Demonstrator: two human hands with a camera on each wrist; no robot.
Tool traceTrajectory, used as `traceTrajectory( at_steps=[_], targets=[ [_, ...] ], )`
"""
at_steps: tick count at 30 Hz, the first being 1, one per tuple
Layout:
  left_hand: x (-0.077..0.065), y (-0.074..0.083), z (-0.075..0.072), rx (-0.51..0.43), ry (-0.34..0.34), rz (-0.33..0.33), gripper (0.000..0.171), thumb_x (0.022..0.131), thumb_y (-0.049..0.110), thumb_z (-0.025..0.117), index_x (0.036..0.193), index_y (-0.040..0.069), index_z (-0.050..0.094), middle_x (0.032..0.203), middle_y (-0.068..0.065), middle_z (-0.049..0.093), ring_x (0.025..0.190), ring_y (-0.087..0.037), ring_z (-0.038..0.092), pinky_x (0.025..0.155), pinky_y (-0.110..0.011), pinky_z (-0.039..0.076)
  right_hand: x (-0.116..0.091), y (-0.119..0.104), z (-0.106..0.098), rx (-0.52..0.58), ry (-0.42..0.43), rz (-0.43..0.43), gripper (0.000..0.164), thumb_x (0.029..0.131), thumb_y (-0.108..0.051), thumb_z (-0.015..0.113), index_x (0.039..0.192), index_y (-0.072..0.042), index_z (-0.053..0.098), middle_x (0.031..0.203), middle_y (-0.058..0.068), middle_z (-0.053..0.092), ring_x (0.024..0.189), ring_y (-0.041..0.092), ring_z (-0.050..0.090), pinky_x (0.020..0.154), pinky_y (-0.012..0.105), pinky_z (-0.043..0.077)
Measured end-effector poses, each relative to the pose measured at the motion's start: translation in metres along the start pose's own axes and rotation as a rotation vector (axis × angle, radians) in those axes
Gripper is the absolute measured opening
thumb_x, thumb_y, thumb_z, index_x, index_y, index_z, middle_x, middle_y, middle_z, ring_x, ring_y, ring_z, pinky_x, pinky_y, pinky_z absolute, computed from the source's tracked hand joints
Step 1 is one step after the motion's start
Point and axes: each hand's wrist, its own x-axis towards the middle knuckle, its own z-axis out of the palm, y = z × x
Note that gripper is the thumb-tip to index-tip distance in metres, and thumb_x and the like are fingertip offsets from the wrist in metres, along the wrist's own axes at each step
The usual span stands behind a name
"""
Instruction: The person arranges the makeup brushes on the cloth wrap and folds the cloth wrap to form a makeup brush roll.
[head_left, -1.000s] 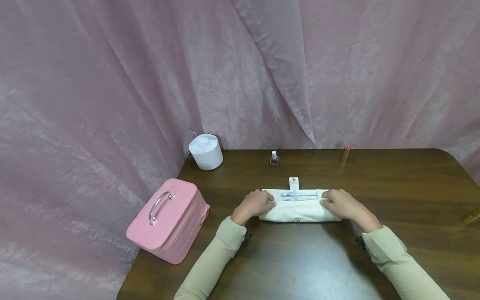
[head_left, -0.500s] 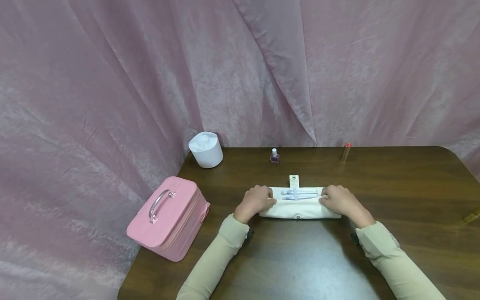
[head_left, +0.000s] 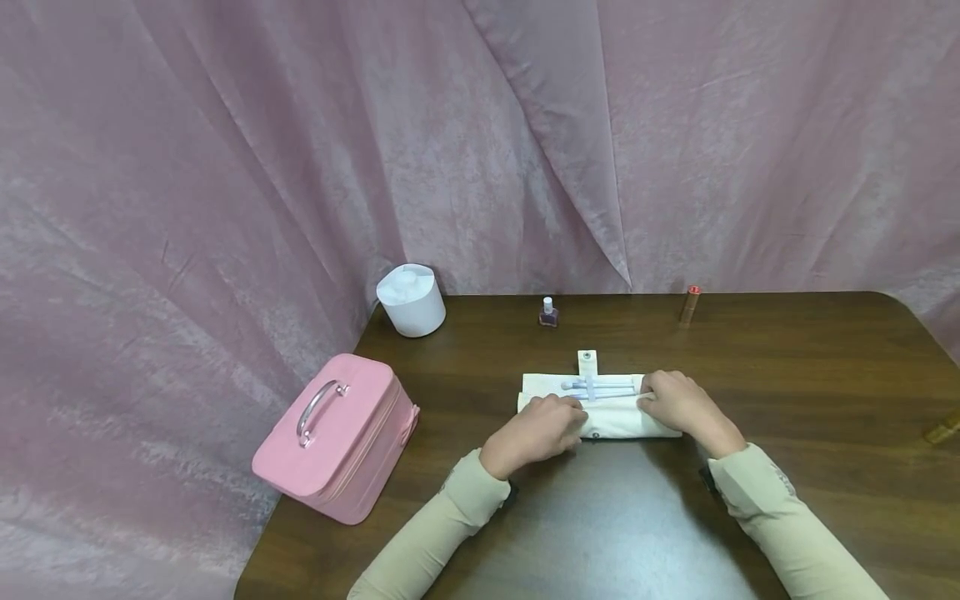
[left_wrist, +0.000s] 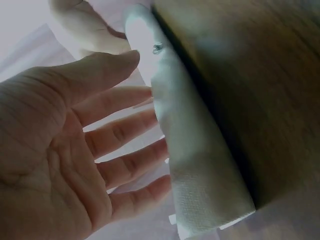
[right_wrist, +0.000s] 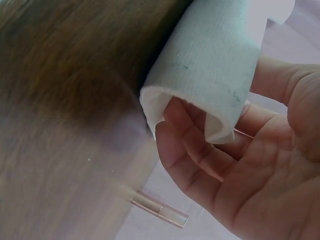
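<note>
A white fabric brush roll [head_left: 633,423], its near edge folded up, lies on the brown table [head_left: 592,517]. Several pale brushes [head_left: 611,386] show in its upper part under a small band. A snap tab [head_left: 587,363] sticks out from the far side. My left hand [head_left: 543,429] is over the roll's left half; its fairly straight fingers touch the fold in the left wrist view, thumb apart. My right hand [head_left: 681,410] grips the right end, fingers tucked inside the fold and thumb outside in the right wrist view.
A pink vanity case [head_left: 330,437] with a metal handle stands at left. Behind are a white tissue roll [head_left: 412,304], a nail polish bottle [head_left: 548,315] and a lipstick-like tube [head_left: 690,305]. A gold item [head_left: 942,429] sits at the right edge.
My left hand has let go of the roll's left end and moved right and nearer, toward the middle of the fold. The right hand keeps its grip on the right end.
</note>
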Motion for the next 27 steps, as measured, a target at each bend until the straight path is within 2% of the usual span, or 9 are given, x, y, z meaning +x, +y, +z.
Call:
traceTrajectory(
  at_steps=[3,6,9,11,15,18,23,27],
  targets=[
    [0.001,0.001,0.000,-0.030,-0.009,0.005,0.012,0.089,0.023,0.079,0.097,0.017,0.073,0.112,0.002,0.070,0.088,-0.012,0.065,0.072,-0.026,0.051,-0.002,-0.004,0.001,-0.013,0.035,-0.006,0.010,0.090,-0.011,0.069,0.089,-0.001,0.069,0.087,0.012,0.068,0.079,0.032,0.063,0.071,0.053,0.050],
    [0.001,0.001,-0.001,-0.041,-0.019,0.002,0.011,0.089,0.022,0.079,0.097,0.016,0.073,0.112,0.002,0.070,0.089,-0.011,0.065,0.074,-0.025,0.051,-0.006,-0.012,0.003,-0.049,0.122,-0.048,0.017,0.089,-0.011,0.072,0.097,0.004,0.068,0.096,0.017,0.067,0.088,0.040,0.063,0.074,0.058,0.049],
    [0.001,0.001,-0.001,-0.052,-0.032,0.002,0.012,0.089,0.022,0.080,0.095,0.016,0.072,0.111,0.002,0.070,0.087,-0.010,0.063,0.073,-0.024,0.050,-0.011,-0.022,0.006,-0.080,0.222,-0.136,0.022,0.086,-0.007,0.075,0.102,0.006,0.068,0.100,0.019,0.065,0.094,0.044,0.062,0.075,0.060,0.049],
    [0.001,0.000,0.000,-0.058,-0.037,0.004,0.012,0.089,0.023,0.080,0.092,0.016,0.071,0.105,0.004,0.069,0.082,-0.009,0.060,0.070,-0.023,0.048,-0.014,-0.028,0.008,-0.090,0.247,-0.215,0.023,0.083,-0.005,0.077,0.102,0.005,0.069,0.100,0.018,0.067,0.094,0.042,0.063,0.076,0.059,0.050],
    [0.002,0.000,0.002,-0.065,-0.055,0.005,0.014,0.088,0.021,0.081,0.089,0.015,0.068,0.089,0.007,0.060,0.071,-0.009,0.051,0.063,-0.023,0.043,-0.019,-0.035,0.016,-0.118,0.196,-0.336,0.023,0.077,-0.003,0.081,0.098,0.003,0.071,0.093,0.012,0.067,0.085,0.031,0.065,0.074,0.048,0.053],
    [0.002,0.000,0.002,-0.062,-0.059,-0.001,0.015,0.087,0.018,0.081,0.090,0.014,0.067,0.084,0.007,0.055,0.069,-0.010,0.049,0.061,-0.025,0.043,-0.021,-0.036,0.022,-0.147,0.177,-0.351,0.028,0.071,0.000,0.082,0.097,0.001,0.071,0.092,0.009,0.066,0.080,0.027,0.063,0.069,0.043,0.052],
    [0.002,0.001,0.001,-0.130,-0.071,-0.039,0.019,0.085,0.013,0.082,0.095,0.012,0.067,0.086,0.006,0.059,0.072,-0.010,0.050,0.064,-0.026,0.043,-0.022,-0.034,0.027,-0.169,0.188,-0.353,0.041,0.061,0.013,0.072,0.098,-0.002,0.064,0.088,0.009,0.064,0.076,0.029,0.061,0.063,0.043,0.050],
    [0.002,0.003,0.000,-0.166,-0.077,-0.066,0.026,0.083,0.011,0.084,0.102,0.011,0.065,0.093,0.004,0.064,0.078,-0.010,0.053,0.069,-0.024,0.044,-0.022,-0.032,0.030,-0.203,0.202,-0.388,0.043,0.060,0.019,0.066,0.093,-0.005,0.055,0.084,0.007,0.060,0.072,0.030,0.060,0.057,0.043,0.048]
  ],
)
